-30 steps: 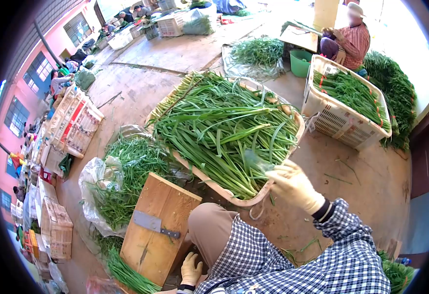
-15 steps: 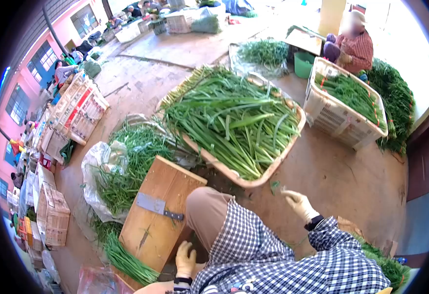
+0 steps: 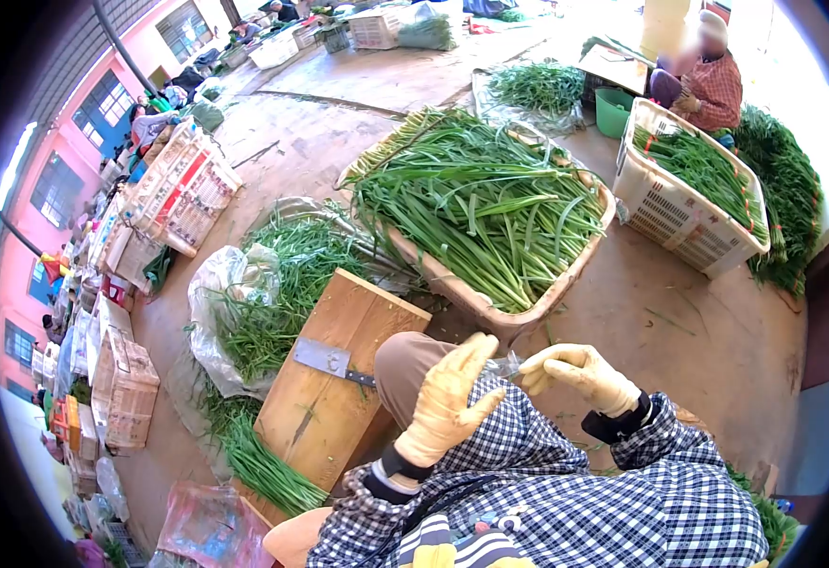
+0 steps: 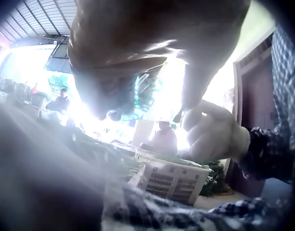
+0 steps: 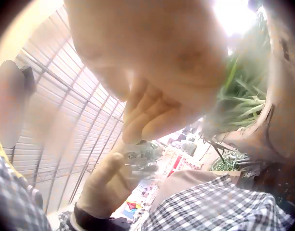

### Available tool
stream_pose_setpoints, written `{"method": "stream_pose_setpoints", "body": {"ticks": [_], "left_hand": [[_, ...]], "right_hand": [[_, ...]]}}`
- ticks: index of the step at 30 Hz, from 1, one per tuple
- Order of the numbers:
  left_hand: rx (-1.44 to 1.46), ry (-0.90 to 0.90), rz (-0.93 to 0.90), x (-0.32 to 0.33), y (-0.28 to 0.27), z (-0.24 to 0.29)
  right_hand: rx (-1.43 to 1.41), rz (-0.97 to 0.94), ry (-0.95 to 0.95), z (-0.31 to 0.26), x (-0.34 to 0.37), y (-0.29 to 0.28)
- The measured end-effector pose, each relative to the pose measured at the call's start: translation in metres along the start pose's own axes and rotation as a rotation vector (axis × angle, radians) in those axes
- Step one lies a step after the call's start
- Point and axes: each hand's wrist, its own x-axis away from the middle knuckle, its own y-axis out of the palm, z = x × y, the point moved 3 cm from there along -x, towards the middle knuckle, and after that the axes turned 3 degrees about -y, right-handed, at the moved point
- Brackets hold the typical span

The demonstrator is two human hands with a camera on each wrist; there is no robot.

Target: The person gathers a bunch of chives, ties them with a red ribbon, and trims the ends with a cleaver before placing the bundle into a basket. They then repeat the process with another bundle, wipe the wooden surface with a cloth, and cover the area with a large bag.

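Hands in view: two, both in pale gloves. Items between the hands: one clear plastic piece (image 3: 505, 364). It is located above the lap, in the gap between the fingertips of the two hands; its exact shape is too small and blurred to tell.

Left hand (image 3: 452, 398): fingers extended close together, thumb spread wide of them. The fingertips are just beside the plastic piece; whether they touch it cannot be told.

Right hand (image 3: 580, 374): fingers bent inward, tips drawn together with the thumb. The fingertips pinch the near edge of the plastic piece. The opening between thumb and fingers is small.

Surrounding items, counted:
- Wooden board (image 3: 350, 308): one, tilted in view beside the person's knee (image 3: 405, 364).
- Cleaver (image 3: 320, 358): one, flat on the board, handle directed toward the knee.
- Bundle of thin green stalks (image 3: 268, 469): one, at the lower end of the board.
- Large basket (image 3: 448, 277): one, ahead of the hands, heaped with long green leaves (image 3: 490, 213); individual leaves cannot be counted.
- White crate (image 3: 694, 222): one, right of the basket and apart from it, holding greens tied with orange bands; bundle count unclear.
- Green bucket (image 3: 613, 114): one, near the far corner of the crate.
- Seated person (image 3: 715, 90): one, behind the crate.
- Pink plastic bag (image 3: 211, 525): one, near the lower end of the board.
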Motion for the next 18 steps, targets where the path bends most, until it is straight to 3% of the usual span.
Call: {"method": "stream_pose_setpoints", "body": {"ticks": [1,3,4,6,9,12,14,16,18], "left_hand": [[-0.004,-0.001,0.003,0.004,0.002,-0.006],[0.110,-0.206,-0.171,0.017,0.010,-0.021],[0.088,-0.153,-0.013,0.016,0.001,-0.015],[0.070,-0.276,-0.078,0.020,-0.013,-0.019],[-0.015,-0.233,-0.064,0.019,-0.025,-0.013],[-0.022,-0.259,-0.010,0.030,-0.026,-0.014],[0.208,-0.514,-0.119,0.037,-0.021,-0.016],[0.386,-0.560,-0.105,0.047,-0.029,-0.019],[0.501,-0.769,-0.069,0.057,-0.066,-0.018]], "right_hand": [[0.007,-0.043,-0.008,0.002,0.000,0.001],[0.035,-0.061,0.018,-0.002,-0.001,0.003],[0.060,-0.075,0.046,-0.007,-0.001,0.006],[0.047,-0.102,0.047,-0.013,-0.008,0.010],[0.099,0.021,0.098,0.008,-0.019,-0.002],[-0.031,0.163,0.173,0.009,-0.031,0.001],[-0.057,0.204,0.179,0.012,-0.034,0.000],[0.085,0.346,0.165,0.008,-0.032,-0.005],[0.017,0.633,-0.035,0.028,-0.029,-0.060]]}}
